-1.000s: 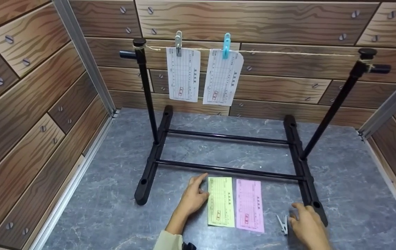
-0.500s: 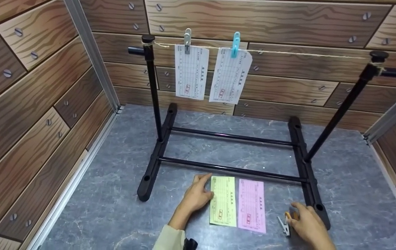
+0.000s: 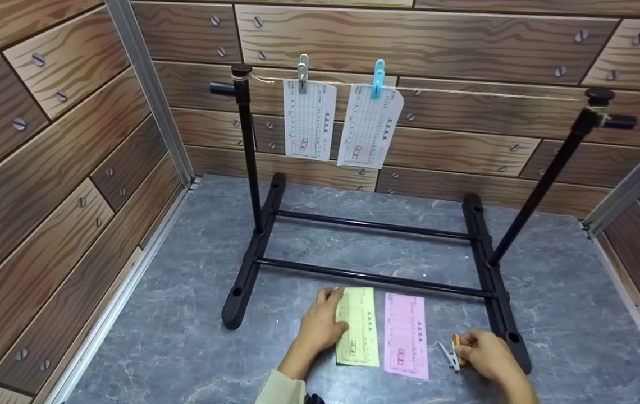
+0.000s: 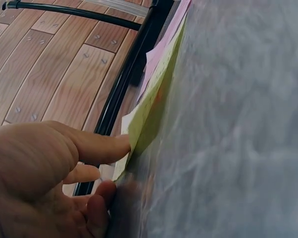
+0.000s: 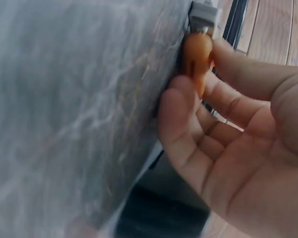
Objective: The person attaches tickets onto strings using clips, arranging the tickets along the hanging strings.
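A yellow printed slip (image 3: 360, 331) lies on the table, its left edge bent up. My left hand (image 3: 323, 322) is at that edge with the thumb over it and the fingers near the upper corner, pinching the paper. In the left wrist view, the raised slip (image 4: 151, 116) shows its underside beside my thumb. My right hand (image 3: 487, 352) pinches an orange clothespin (image 3: 458, 349) between thumb and fingers. In the right wrist view the orange clothespin (image 5: 197, 52) sits at the fingertips, against a grey clothespin (image 5: 205, 15). The pink slip (image 3: 406, 336) lies flat to the right of the yellow one.
A black stand (image 3: 376, 276) carries a string (image 3: 483, 93) between two posts. Two white slips hang from it, the left slip (image 3: 309, 120) under a grey clothespin (image 3: 302, 73), the right slip (image 3: 370, 129) under a blue clothespin (image 3: 377, 79). Wood-patterned walls (image 3: 426, 45) enclose the table.
My right fingers have closed on the orange clothespin, which has come out from under the hand, and the grey clothespin has shifted left. My left hand has moved onto the yellow slip's edge, lifting it.
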A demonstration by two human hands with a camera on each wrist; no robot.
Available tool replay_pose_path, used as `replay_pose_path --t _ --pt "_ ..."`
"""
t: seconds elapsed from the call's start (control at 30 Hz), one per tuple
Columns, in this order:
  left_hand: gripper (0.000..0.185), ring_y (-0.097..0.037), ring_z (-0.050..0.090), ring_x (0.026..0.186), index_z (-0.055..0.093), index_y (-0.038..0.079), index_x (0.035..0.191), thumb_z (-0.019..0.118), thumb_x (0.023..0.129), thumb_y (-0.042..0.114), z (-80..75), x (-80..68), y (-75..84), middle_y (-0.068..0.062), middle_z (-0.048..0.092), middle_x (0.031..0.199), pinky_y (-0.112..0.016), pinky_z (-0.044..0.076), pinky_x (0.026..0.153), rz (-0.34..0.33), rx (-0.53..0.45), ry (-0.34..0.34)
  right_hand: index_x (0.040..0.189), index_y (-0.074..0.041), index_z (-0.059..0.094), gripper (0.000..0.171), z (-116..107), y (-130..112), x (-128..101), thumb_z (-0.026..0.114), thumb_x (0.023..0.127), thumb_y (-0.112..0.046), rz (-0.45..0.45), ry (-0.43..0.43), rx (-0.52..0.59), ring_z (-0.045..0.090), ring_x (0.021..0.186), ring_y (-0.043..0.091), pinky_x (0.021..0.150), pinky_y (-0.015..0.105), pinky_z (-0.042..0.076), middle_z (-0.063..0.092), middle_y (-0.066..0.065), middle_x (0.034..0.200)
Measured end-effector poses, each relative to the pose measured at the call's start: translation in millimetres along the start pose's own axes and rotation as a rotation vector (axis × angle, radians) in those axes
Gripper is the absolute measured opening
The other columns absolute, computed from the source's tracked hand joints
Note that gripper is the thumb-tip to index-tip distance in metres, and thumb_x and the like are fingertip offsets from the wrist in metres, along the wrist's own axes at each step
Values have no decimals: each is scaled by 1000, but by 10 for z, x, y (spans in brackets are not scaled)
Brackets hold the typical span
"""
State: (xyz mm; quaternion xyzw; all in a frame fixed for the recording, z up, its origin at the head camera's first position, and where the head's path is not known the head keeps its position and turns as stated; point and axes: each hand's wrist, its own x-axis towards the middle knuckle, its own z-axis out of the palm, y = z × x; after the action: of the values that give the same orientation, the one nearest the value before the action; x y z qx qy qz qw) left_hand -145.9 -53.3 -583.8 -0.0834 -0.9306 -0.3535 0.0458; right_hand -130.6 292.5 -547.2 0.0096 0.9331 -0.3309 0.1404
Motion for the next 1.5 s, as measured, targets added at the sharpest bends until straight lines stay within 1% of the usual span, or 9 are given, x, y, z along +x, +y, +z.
replay_pose_path --t 0.17,0.33,0.53,0.6,0.7,0.83,0.97,1.2,1.5 --pt "72 -35 64 103 53 3 144 67 75 -7 -29 -6 -45 -17 54 134 -47 54 81 32 -10 14 83 -3 60 19 -27 72 87 69 94 -14 12 -110 247 53 57 18 52 31 46 59 4 67" --pt "73 -34 64 107 57 7 142 56 72 -13 -82 -32 -82 -11 61 132 -48 55 79 59 10 33 84 -4 62 26 -33 108 187 64 100 -24 -5 -164 409 56 59 15 55 30 52 63 4 70" --pt "64 -37 59 105 56 6 143 70 81 1 -175 -54 -58 -15 65 122 -48 52 84 52 103 86 87 -5 63 21 -37 90 356 62 100 -21 -5 -168 614 60 58 13 54 26 55 65 5 71" --pt "70 -37 58 103 52 3 145 78 81 14 -186 -88 1 -19 63 118 -49 52 81 6 139 67 87 -6 63 20 -35 106 412 61 100 -21 -1 -178 667 61 59 12 54 25 54 66 6 72" --pt "90 -39 56 105 45 2 149 86 75 33 -202 -165 147 -25 57 119 -51 54 75 -83 192 -16 87 -6 63 21 -19 148 481 60 101 -22 -6 -205 748 61 58 11 51 23 52 66 5 73" --pt "110 -42 53 109 42 2 151 95 62 38 -191 -260 307 -29 52 124 -51 57 72 -133 275 -125 90 -8 63 20 10 199 544 58 103 -22 -32 -245 852 59 55 10 48 20 49 67 5 77" --pt "107 -40 51 107 44 1 149 96 59 25 -170 -275 351 -26 51 121 -47 57 70 -117 332 -141 91 -9 63 18 6 206 579 57 104 -21 -43 -234 887 59 54 10 46 20 48 67 5 79" --pt "90 -40 52 101 47 3 148 80 64 -4 -219 -229 292 -26 49 119 -46 55 63 -103 277 -102 90 -9 64 20 -48 148 610 57 104 -22 -62 -222 882 59 54 11 47 22 50 67 5 80" --pt "95 -33 55 85 43 5 152 82 65 -1 -219 -184 189 -21 52 106 -50 51 74 -104 250 -100 94 -5 65 14 -111 17 574 60 102 -15 -147 -128 894 62 60 15 55 26 55 67 9 80"
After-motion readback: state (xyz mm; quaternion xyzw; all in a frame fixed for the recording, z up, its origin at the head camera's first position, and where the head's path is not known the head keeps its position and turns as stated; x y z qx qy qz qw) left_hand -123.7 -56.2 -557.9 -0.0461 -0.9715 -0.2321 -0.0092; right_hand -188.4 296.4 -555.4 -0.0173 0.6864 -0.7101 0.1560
